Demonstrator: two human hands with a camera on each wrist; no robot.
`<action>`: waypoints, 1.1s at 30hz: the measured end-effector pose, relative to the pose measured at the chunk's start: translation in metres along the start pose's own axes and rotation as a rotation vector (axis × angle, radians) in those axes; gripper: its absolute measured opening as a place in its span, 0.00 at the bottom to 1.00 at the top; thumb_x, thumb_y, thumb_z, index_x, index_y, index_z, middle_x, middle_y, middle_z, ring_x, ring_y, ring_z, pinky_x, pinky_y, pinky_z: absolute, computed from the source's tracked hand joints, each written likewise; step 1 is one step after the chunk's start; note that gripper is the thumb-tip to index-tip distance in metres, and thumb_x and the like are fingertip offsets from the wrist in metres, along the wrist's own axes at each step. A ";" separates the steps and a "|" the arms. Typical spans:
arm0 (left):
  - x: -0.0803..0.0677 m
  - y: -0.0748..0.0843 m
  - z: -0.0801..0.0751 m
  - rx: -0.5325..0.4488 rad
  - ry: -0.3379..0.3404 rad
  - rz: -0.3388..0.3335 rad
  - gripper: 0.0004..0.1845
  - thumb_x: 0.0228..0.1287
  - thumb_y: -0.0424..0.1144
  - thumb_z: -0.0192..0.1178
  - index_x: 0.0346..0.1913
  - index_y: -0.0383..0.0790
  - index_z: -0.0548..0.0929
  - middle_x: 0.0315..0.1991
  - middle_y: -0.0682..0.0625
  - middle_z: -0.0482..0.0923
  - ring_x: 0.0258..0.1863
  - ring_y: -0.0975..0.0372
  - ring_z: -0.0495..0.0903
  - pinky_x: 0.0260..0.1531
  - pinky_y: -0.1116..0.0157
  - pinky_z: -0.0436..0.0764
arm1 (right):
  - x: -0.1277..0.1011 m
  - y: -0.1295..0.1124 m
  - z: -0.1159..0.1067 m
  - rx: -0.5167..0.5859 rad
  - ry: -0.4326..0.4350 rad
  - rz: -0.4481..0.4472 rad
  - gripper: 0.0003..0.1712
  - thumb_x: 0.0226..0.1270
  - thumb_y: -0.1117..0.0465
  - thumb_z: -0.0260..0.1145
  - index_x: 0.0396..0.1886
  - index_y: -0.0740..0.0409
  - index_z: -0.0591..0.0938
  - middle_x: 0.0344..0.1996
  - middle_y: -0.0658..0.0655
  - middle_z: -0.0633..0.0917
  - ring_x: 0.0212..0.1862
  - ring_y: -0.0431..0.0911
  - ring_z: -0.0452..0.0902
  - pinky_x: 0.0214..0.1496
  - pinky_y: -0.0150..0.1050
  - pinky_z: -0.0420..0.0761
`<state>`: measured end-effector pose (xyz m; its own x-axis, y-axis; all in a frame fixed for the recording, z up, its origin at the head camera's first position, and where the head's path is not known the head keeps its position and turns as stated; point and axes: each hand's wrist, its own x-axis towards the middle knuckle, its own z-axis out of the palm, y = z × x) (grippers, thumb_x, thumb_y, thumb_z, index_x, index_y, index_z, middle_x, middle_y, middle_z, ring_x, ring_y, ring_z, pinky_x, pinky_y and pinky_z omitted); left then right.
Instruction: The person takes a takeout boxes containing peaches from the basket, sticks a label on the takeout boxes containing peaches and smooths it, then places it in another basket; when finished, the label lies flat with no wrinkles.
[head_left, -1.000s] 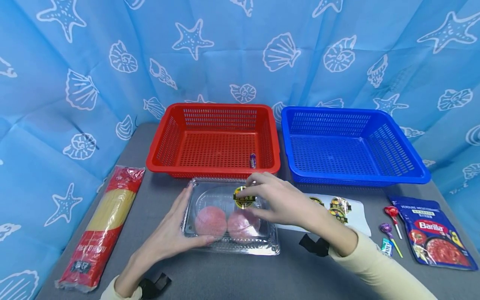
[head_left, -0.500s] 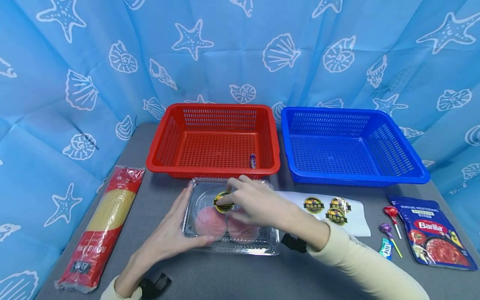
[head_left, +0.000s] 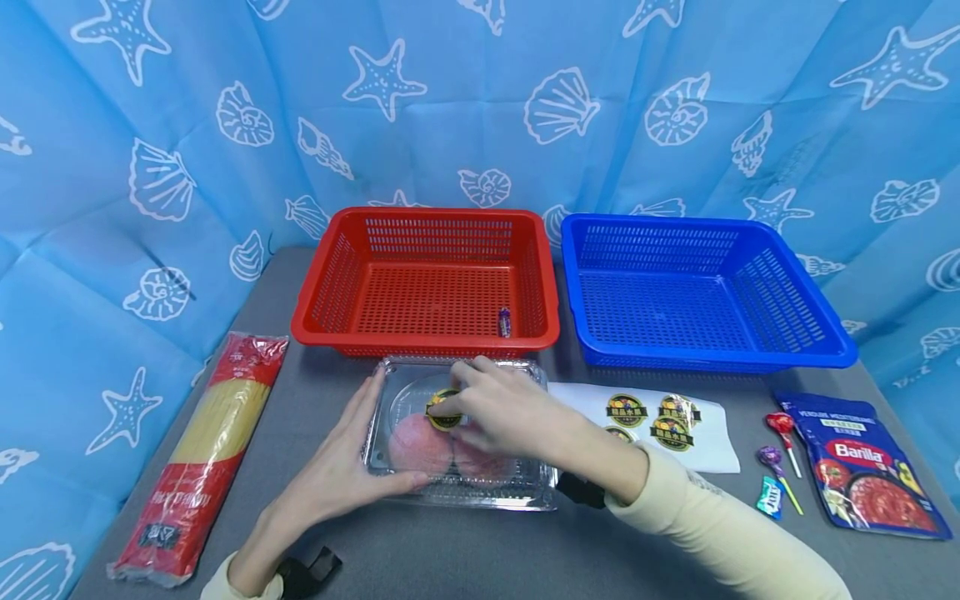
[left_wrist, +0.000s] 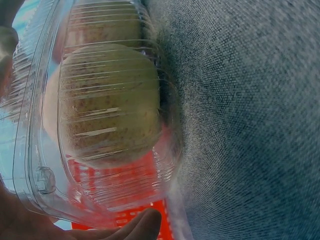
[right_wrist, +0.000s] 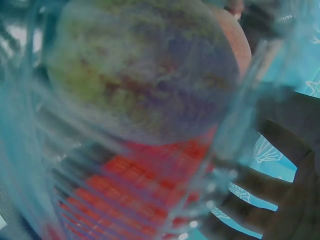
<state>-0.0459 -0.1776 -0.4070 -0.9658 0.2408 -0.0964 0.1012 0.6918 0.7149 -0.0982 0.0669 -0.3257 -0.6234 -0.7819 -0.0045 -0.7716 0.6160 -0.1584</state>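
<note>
A clear plastic clamshell box stands on the table, lid down, with two round pinkish fruits like peaches inside. My left hand rests against its left side, fingers straight along the edge and thumb at the front; the left wrist view shows a fingertip beside the box wall. Over the lid, my right hand pinches a round black-and-gold sticker by its right edge, at or just over the plastic. Whether the sticker touches the lid, I cannot tell. My right fingers reach above the box in the right wrist view.
Behind stand a red basket with a small purple-wrapped item and a blue basket. Right lie a white sticker sheet, two lollipops, a small green packet and a Barilla pouch. Spaghetti lies left.
My right hand has moved left over the lid with the sticker, then slightly nearer the fruits. The left hand and box have stayed in place.
</note>
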 end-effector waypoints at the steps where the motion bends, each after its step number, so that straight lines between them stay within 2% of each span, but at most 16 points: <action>1: 0.000 0.000 0.000 0.001 0.000 -0.001 0.69 0.47 0.67 0.75 0.82 0.67 0.34 0.85 0.40 0.40 0.80 0.34 0.51 0.66 0.26 0.64 | 0.000 0.000 0.000 -0.006 -0.001 -0.002 0.20 0.63 0.51 0.75 0.55 0.37 0.88 0.46 0.51 0.84 0.44 0.44 0.77 0.39 0.32 0.81; 5: 0.000 0.000 0.000 0.008 0.003 0.001 0.69 0.47 0.67 0.75 0.82 0.67 0.34 0.84 0.40 0.40 0.80 0.34 0.51 0.66 0.26 0.65 | 0.000 -0.002 0.001 -0.032 -0.002 -0.027 0.18 0.65 0.51 0.73 0.55 0.38 0.88 0.45 0.51 0.84 0.44 0.44 0.76 0.41 0.33 0.81; 10: 0.000 0.000 0.000 0.015 -0.004 -0.009 0.69 0.47 0.68 0.74 0.82 0.68 0.33 0.84 0.39 0.40 0.79 0.33 0.51 0.65 0.25 0.65 | 0.001 -0.003 0.001 -0.081 -0.008 -0.093 0.18 0.68 0.53 0.70 0.57 0.41 0.88 0.57 0.50 0.83 0.56 0.48 0.76 0.58 0.44 0.83; 13: 0.000 0.001 -0.001 0.015 -0.015 -0.022 0.69 0.47 0.68 0.74 0.82 0.68 0.33 0.84 0.38 0.39 0.79 0.31 0.51 0.64 0.24 0.64 | 0.002 -0.005 0.002 -0.101 -0.047 -0.113 0.20 0.69 0.55 0.68 0.60 0.43 0.86 0.64 0.49 0.81 0.64 0.49 0.73 0.66 0.50 0.80; 18: -0.001 0.001 -0.001 0.015 -0.021 -0.026 0.69 0.48 0.68 0.74 0.82 0.67 0.33 0.84 0.38 0.39 0.79 0.32 0.51 0.64 0.24 0.64 | 0.002 -0.007 0.003 -0.112 -0.131 -0.117 0.25 0.70 0.58 0.67 0.67 0.46 0.81 0.69 0.48 0.79 0.70 0.51 0.70 0.72 0.53 0.76; 21: -0.001 0.000 -0.001 0.008 -0.025 -0.029 0.69 0.48 0.67 0.74 0.82 0.68 0.33 0.84 0.38 0.39 0.79 0.31 0.51 0.64 0.24 0.64 | 0.002 -0.008 0.004 -0.126 -0.150 -0.125 0.27 0.71 0.58 0.66 0.69 0.47 0.79 0.70 0.49 0.78 0.71 0.51 0.70 0.73 0.53 0.75; 27: 0.000 0.001 -0.001 0.019 -0.020 -0.027 0.69 0.47 0.69 0.74 0.82 0.67 0.33 0.84 0.38 0.39 0.79 0.33 0.51 0.65 0.25 0.64 | 0.000 -0.008 0.005 -0.172 -0.117 -0.148 0.28 0.70 0.55 0.67 0.69 0.47 0.79 0.70 0.47 0.79 0.70 0.49 0.72 0.72 0.50 0.76; 30: 0.000 0.001 -0.001 0.022 -0.023 -0.033 0.69 0.48 0.70 0.73 0.82 0.67 0.33 0.84 0.38 0.39 0.80 0.33 0.51 0.65 0.25 0.64 | 0.000 -0.007 0.006 -0.145 -0.070 -0.142 0.25 0.72 0.49 0.66 0.66 0.46 0.82 0.67 0.48 0.81 0.69 0.49 0.74 0.71 0.50 0.77; 33: 0.000 0.001 -0.001 0.015 -0.029 -0.040 0.69 0.48 0.69 0.73 0.82 0.67 0.33 0.85 0.39 0.38 0.80 0.34 0.50 0.66 0.25 0.63 | 0.003 -0.007 0.008 -0.106 0.034 -0.111 0.19 0.72 0.45 0.65 0.56 0.44 0.88 0.57 0.49 0.86 0.60 0.47 0.78 0.62 0.45 0.82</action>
<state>-0.0464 -0.1778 -0.4060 -0.9618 0.2324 -0.1447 0.0665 0.7110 0.7000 -0.0934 0.0594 -0.3326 -0.5361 -0.8431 0.0410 -0.8439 0.5341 -0.0508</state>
